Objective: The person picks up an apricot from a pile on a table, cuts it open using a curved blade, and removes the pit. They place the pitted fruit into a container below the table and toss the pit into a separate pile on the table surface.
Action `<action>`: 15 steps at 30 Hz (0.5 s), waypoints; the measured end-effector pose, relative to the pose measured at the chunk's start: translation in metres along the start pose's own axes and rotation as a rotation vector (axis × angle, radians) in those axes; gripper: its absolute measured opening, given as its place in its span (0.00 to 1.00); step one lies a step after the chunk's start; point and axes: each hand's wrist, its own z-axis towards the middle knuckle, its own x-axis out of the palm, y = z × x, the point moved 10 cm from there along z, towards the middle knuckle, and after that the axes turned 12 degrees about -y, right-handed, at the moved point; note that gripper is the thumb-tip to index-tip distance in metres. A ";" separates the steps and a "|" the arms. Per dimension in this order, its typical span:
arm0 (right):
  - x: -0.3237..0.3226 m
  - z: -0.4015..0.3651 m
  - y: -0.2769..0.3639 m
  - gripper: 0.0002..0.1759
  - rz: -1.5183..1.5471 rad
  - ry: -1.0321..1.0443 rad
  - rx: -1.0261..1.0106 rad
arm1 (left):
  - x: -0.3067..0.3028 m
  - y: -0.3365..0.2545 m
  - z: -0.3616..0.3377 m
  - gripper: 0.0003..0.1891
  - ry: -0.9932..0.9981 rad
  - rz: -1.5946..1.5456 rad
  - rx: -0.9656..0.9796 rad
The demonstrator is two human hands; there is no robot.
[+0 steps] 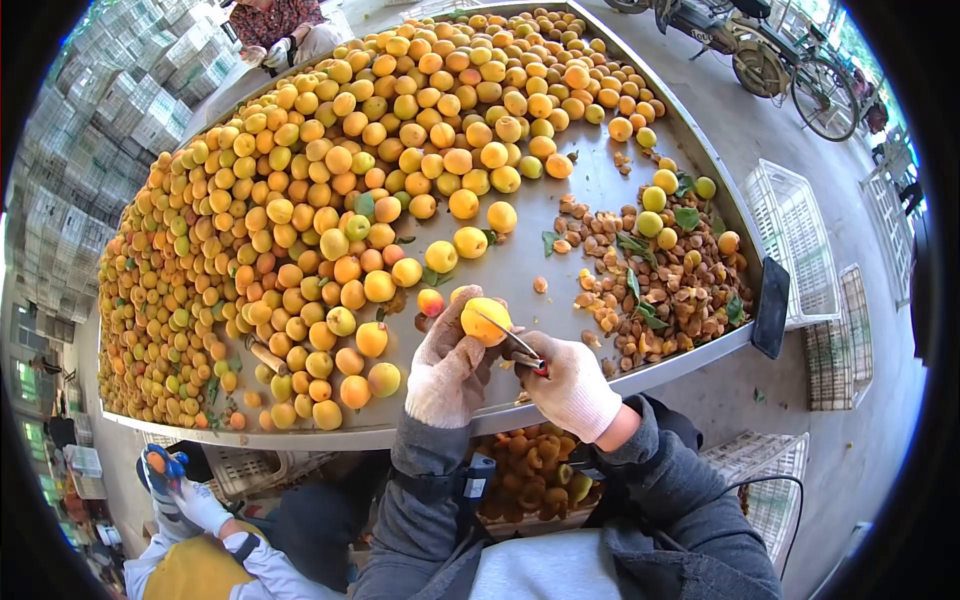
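Observation:
In front of me, my left hand (446,378), in a pale, stained glove, is closed around a yellow-orange apricot (486,321). My right hand (577,388), gloved too, grips a small knife (516,342) with red on its handle; its thin blade meets the apricot's skin. A reddish apricot (431,302) shows beside the left fingers. Both hands are over the near edge of the metal table (540,255). Below my forearms, a crate holds a heap of apricot halves (535,470).
A big pile of apricots (330,200) covers the table's left and far side. Pits and leaves (660,290) are heaped at right, inside the raised rim. White crates (795,240) stand beyond. One person (205,520) works at lower left, another (280,30) across the table.

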 end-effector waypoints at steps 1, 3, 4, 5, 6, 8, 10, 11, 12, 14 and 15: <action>-0.002 0.000 0.003 0.15 -0.008 -0.030 -0.012 | -0.002 -0.002 0.001 0.30 -0.012 0.016 0.031; -0.004 0.000 0.004 0.14 -0.018 -0.057 -0.024 | -0.002 -0.002 0.000 0.29 -0.026 0.030 0.062; -0.004 0.001 0.004 0.16 -0.038 -0.069 -0.023 | -0.003 -0.002 -0.001 0.29 -0.049 0.090 0.073; -0.005 0.002 0.003 0.18 -0.057 -0.082 -0.023 | -0.003 -0.002 -0.002 0.30 -0.071 0.151 0.083; -0.004 0.004 0.003 0.18 -0.057 -0.081 -0.025 | -0.001 -0.003 -0.004 0.30 -0.070 0.151 0.085; -0.002 0.006 0.000 0.16 -0.102 -0.056 -0.016 | 0.003 0.000 -0.009 0.31 -0.056 0.256 0.071; -0.002 0.005 0.000 0.15 -0.067 -0.053 -0.009 | 0.002 0.001 -0.008 0.32 -0.035 0.223 0.074; -0.001 0.005 0.000 0.14 -0.031 -0.047 -0.001 | 0.006 -0.001 -0.009 0.31 -0.018 0.198 0.110; 0.000 0.004 0.002 0.14 -0.032 -0.045 -0.007 | 0.009 -0.004 -0.010 0.31 -0.001 0.171 0.150; -0.002 0.001 0.005 0.12 -0.029 -0.072 -0.017 | 0.008 0.001 -0.009 0.31 0.013 0.167 0.140; -0.001 0.000 0.004 0.12 -0.030 -0.068 -0.018 | 0.007 0.004 -0.009 0.31 0.026 0.164 0.125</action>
